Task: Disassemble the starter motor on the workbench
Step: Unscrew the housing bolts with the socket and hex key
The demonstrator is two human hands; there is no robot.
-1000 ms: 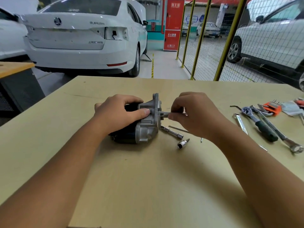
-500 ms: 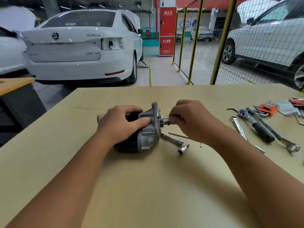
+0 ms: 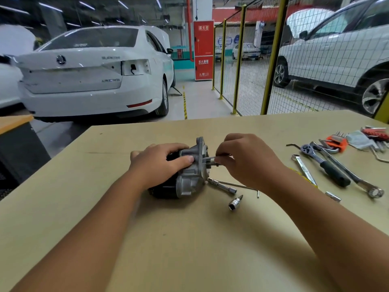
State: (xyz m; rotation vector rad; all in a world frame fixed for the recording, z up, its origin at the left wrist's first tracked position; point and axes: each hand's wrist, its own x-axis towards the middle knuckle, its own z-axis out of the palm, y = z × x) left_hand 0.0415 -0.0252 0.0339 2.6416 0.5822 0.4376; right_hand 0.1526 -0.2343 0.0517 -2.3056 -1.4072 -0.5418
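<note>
Left hand (image 3: 160, 163) grips starter motor (image 3: 185, 175); right hand (image 3: 246, 161) pinches seemingly a bolt (image 3: 208, 158).

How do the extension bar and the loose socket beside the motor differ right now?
The extension bar is long and slim, and its near end lies by the starter motor. The loose socket is short and stubby and lies apart, nearer the camera. Both are bright metal, flat on the workbench, untouched by either hand.
</note>
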